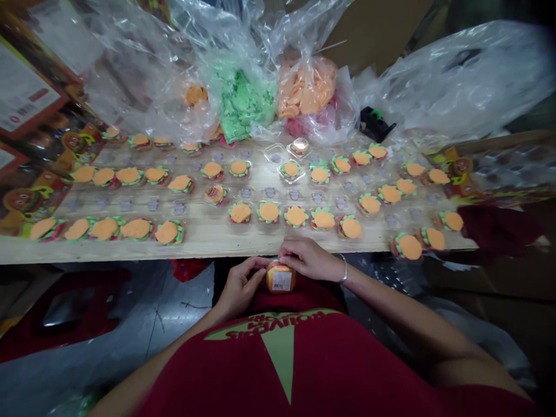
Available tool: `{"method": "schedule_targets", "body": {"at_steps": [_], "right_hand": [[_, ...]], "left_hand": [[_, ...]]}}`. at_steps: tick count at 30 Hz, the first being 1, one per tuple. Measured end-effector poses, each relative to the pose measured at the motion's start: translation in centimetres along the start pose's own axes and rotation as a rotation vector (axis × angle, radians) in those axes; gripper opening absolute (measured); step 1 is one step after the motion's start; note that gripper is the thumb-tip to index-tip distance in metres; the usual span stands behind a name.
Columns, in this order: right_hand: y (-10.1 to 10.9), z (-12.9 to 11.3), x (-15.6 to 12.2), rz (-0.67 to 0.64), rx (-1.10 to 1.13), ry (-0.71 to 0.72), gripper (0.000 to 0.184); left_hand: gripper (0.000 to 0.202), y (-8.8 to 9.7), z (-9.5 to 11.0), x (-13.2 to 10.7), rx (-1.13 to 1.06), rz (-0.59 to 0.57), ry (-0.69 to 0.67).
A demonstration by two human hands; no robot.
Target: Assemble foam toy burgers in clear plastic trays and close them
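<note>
Between my hands, just below the table's front edge, is a small clear-packed candy burger [281, 280] with a white barcode label facing up. My left hand [243, 282] grips its left side with thumb and fingers. My right hand [309, 258], wearing a bracelet, pinches its upper right edge. Similar layered candy burgers [296, 216] sit in open clear plastic packs in rows on the table, with orange tops over green and red layers. A burger with a printed round label [216, 194] stands in the middle, and another shiny closed pack [299, 146] lies farther back.
At the back of the wooden table [208, 246] are clear bags of green pieces [245, 104], orange pieces [306, 90] and pink pieces. A black tape dispenser [376, 124] stands right of them. Printed boxes [32, 200] line the left, and an open carton [512, 168] the right.
</note>
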State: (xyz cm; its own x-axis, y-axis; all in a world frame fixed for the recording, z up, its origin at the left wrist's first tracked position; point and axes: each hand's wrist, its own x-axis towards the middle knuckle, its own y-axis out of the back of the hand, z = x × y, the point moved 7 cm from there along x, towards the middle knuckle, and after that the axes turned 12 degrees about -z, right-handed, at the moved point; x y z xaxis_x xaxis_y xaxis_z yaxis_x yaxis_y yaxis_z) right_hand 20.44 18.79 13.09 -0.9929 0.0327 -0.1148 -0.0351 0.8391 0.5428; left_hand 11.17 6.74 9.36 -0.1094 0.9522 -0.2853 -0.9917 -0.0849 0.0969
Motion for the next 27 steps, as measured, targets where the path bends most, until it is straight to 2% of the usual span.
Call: {"method": "schedule_targets", "body": {"at_steps": [5,8,10,13,15,18,22,27], "right_hand": [[1.1,-0.1,1.5,-0.072,-0.003,0.0,0.011],[1.4,-0.4,2.6,-0.009,-0.054,0.004,0.012],[0.8,0.1,2.5,0.079,-0.011,-0.027,0.014],[-0.9,2.0,1.4,0.173,0.145,-0.12,0.02],[-1.8,3.4,0.9,0.157,0.298,-0.155,0.023],[-1.8,3.7,1.2,0.027,0.432,-0.071,0.023],[-0.2,2.3,2.1,-0.127,0.285,0.036,0.016],[0.9,1.4,2.5,0.029,0.085,-0.012,0.01]], "left_hand": [[0.022,1.5,2.3,1.8,0.115,-0.058,-0.035],[0.024,2.8,3.4,3.2,0.166,-0.098,-0.039],[0.026,3.4,3.1,3.3,0.121,-0.094,-0.025],[0.025,3.1,1.4,2.3,0.022,-0.07,0.031],[0.023,2.7,0.5,1.5,0.0,-0.03,0.07],[0.021,2.0,0.7,0.9,0.072,-0.009,0.077],[0.019,1.6,2.3,1.1,0.206,-0.028,0.031],[0.023,2.4,2.2,1.4,0.206,0.049,0.011]]}}
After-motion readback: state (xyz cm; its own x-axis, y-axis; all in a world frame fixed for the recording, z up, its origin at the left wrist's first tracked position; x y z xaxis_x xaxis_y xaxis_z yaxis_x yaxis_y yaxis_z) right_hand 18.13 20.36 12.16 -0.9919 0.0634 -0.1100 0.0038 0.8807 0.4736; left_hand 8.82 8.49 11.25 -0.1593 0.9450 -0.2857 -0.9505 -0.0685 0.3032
